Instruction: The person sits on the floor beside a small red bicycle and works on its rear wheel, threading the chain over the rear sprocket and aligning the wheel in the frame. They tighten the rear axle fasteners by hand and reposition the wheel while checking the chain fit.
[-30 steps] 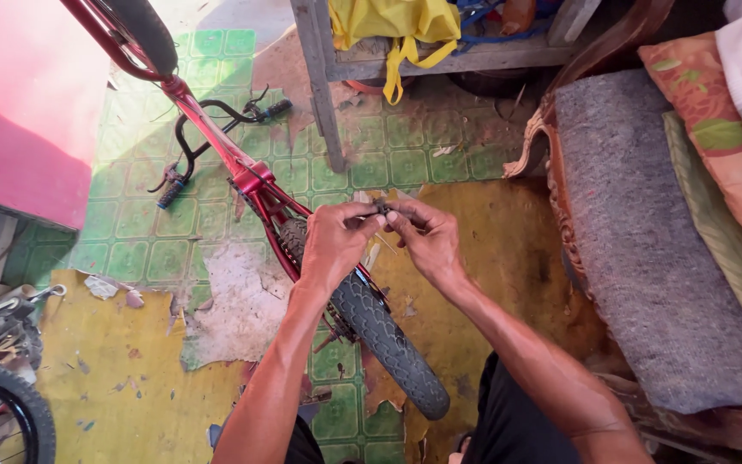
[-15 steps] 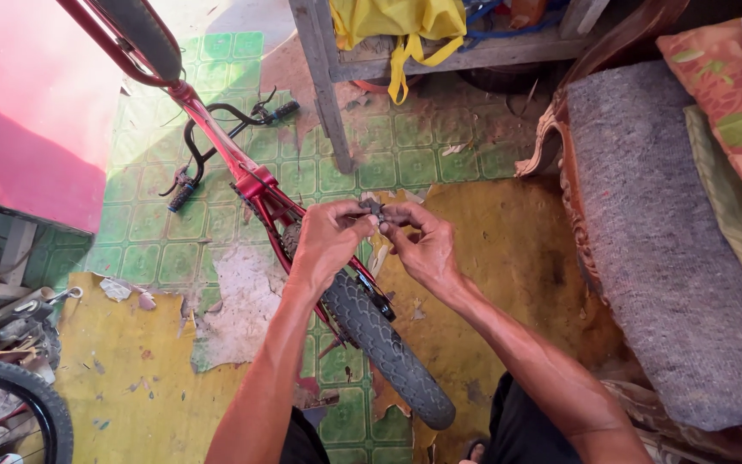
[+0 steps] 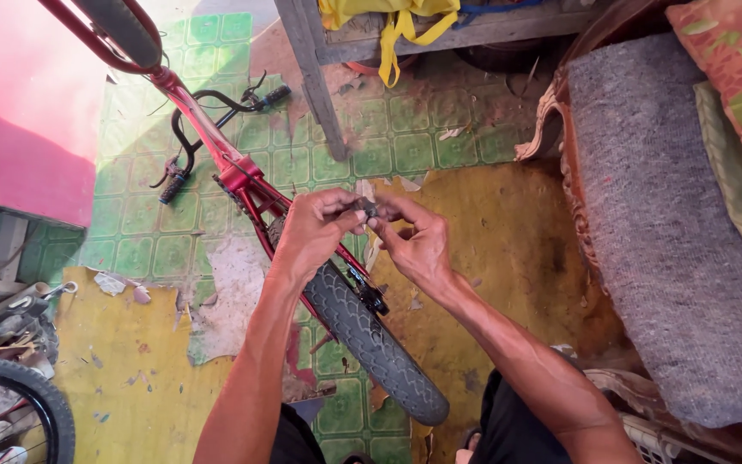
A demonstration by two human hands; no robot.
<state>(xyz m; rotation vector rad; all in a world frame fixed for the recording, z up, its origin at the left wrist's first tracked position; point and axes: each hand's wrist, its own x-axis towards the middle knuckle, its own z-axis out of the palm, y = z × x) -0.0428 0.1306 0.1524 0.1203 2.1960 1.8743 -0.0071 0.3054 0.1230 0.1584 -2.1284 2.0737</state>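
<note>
both hands, left and right, pinch 1 small dark part above a red bike's tyre; the part is not yet fitted.

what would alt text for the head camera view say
Two bare hands, left hand and right hand, pinch a small dark part between their fingertips above a red bicycle lying upside down on a worn green and yellow floor.

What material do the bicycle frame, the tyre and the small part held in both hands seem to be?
Bicycle frame: probably metal tubing, glossy red paint. Tyre: black rubber, matte, knobbly tread. Small part between the left hand and right hand: dark, maybe metal; too small to tell.
</note>
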